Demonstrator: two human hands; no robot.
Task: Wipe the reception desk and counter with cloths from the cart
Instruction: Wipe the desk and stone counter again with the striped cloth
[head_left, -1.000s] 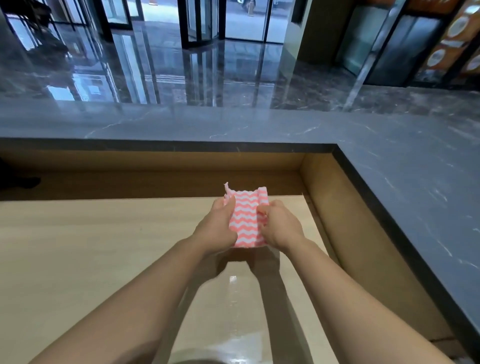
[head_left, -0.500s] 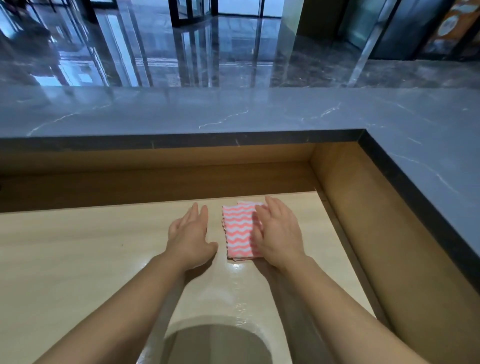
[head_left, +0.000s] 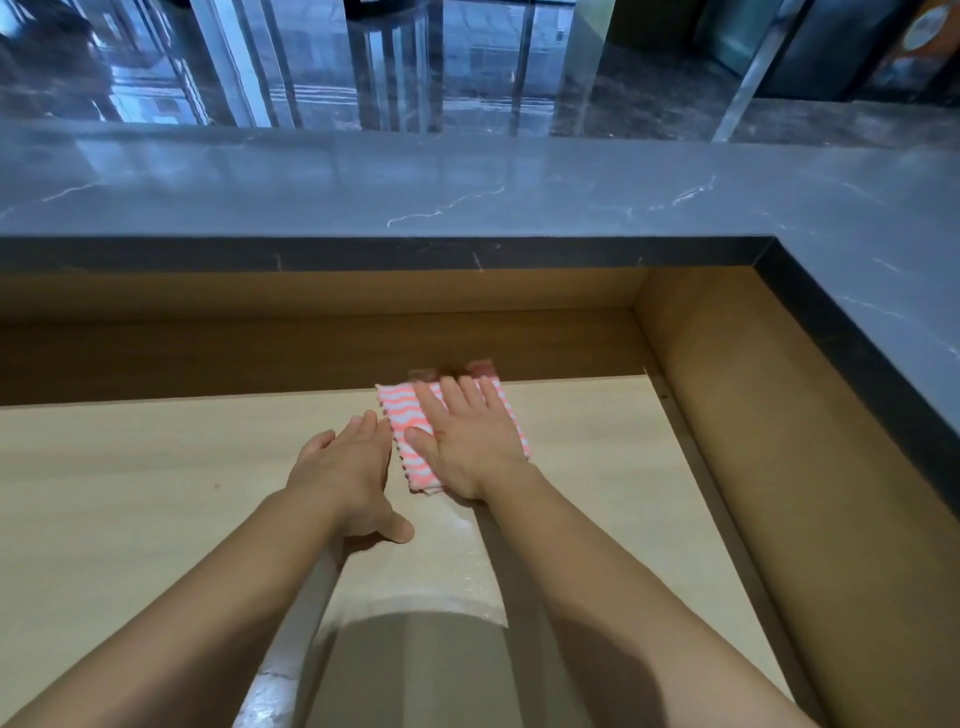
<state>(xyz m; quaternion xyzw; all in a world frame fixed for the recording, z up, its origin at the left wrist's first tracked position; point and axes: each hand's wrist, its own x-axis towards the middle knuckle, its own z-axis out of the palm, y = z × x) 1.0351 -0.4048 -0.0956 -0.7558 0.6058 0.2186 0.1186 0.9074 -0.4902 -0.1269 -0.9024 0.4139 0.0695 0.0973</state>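
Head view is looking down over a dark grey counter (head_left: 519, 197) that is running across the top of the picture from 9 to 3 o'clock and turning down the right side toward 4 o'clock; white veins are showing in its stone and its black edge is standing above a brown wooden wall (head_left: 311, 338). Below that, a pale wooden desk (head_left: 130, 493) is filling the lower half, from 8 o'clock across to 5 o'clock, and a wet sheen is glinting on it near 6 o'clock, between the two forearms. A rounded shadow is lying on the desk at 6 o'clock.

Both bare arms are reaching up from the bottom corners toward the centre. Right hand (head_left: 467, 447) is lying flat, palm down, on a cloth (head_left: 410, 447), with its fingers (head_left: 470, 402) stretched out straight and close together, pressing the cloth onto the desk rather than gripping it. Left hand (head_left: 348, 473) is resting flat on the bare desk just beside the cloth, at its 8 o'clock side, fingers extended and the thumb spread out toward 5 o'clock, holding nothing; its fingertips are nearly touching the cloth's left edge.

Pink with white wavy stripes, the cloth is lying folded at the centre, its far end reaching the desk's back edge against the wall.
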